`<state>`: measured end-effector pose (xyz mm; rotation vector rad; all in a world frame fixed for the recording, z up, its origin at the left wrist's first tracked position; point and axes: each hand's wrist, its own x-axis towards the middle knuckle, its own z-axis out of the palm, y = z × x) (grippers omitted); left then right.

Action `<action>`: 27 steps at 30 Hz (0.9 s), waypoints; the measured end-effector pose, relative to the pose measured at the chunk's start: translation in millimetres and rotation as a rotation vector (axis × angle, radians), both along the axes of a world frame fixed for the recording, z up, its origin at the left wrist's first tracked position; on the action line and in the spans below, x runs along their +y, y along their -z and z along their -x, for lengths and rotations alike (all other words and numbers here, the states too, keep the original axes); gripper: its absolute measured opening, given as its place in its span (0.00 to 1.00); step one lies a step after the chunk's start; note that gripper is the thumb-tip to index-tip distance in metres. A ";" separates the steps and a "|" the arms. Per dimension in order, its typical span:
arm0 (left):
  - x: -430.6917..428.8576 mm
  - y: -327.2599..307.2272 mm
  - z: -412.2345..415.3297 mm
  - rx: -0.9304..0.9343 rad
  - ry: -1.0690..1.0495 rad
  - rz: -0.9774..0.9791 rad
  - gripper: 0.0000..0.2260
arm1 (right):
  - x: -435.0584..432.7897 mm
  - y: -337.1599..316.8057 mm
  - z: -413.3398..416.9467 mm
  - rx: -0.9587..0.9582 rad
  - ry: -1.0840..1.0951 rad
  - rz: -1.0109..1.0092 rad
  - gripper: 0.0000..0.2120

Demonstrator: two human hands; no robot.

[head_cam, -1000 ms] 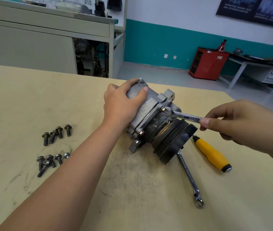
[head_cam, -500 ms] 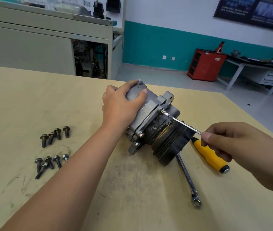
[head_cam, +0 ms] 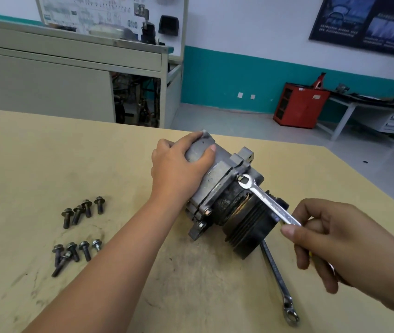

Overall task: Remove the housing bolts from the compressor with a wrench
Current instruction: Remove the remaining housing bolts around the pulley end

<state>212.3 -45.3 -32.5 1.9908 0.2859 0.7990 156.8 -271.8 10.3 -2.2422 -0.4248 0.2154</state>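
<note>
Compressor [head_cam: 222, 181] gripped by left hand [head_cam: 179, 171] | right hand [head_cam: 330, 239] fingers pinch wrench [head_cam: 268, 203], apparently on bolt [head_cam: 240, 178]

- The compressor [head_cam: 218, 175] and its pulley [head_cam: 246, 227] are standing between the two hands.
- A spare wrench [head_cam: 276, 277] is lying just beside the right hand [head_cam: 330, 239].
- Bare bench [head_cam: 119, 169] is stretching left of the left hand [head_cam: 179, 169] towards the loose bolts [head_cam: 77, 213].

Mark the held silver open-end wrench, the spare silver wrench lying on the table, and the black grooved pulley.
Held silver open-end wrench [head_cam: 273, 206]: head view, mid-shaft.
Spare silver wrench [head_cam: 275, 272]: head view, mid-shaft.
Black grooved pulley [head_cam: 249, 228]: head view, grooved rim.
</note>
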 end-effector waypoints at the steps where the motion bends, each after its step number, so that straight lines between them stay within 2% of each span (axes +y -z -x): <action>1: 0.3 0.0 -0.5 -0.001 -0.003 -0.002 0.17 | -0.8 4.2 -0.3 -0.039 -0.017 0.025 0.08; 4: 1.0 0.3 -0.3 -0.004 -0.008 -0.011 0.17 | -4.9 18.2 -3.6 -0.243 -0.047 0.149 0.08; 7: 1.0 0.1 0.5 0.000 -0.005 -0.008 0.16 | -5.4 21.5 -4.8 -0.390 -0.029 0.185 0.06; 11: -0.6 0.0 0.6 0.001 -0.007 -0.002 0.16 | -7.0 19.0 -11.1 -0.331 0.017 0.183 0.16; 13: -0.6 0.0 0.6 -0.001 -0.010 0.002 0.16 | -8.3 13.4 -14.8 -0.313 0.029 0.215 0.17; 20: -1.2 -0.5 0.9 -0.001 -0.014 0.005 0.16 | -7.0 -11.7 -26.1 -0.433 -0.007 0.382 0.09; 23: -0.9 0.2 0.6 -0.002 -0.011 -0.001 0.16 | -4.2 -15.1 -24.8 -0.399 -0.013 0.482 0.08; 27: -1.0 0.9 0.2 0.000 -0.013 -0.007 0.16 | -2.3 -12.7 -15.3 -0.559 0.043 0.682 0.12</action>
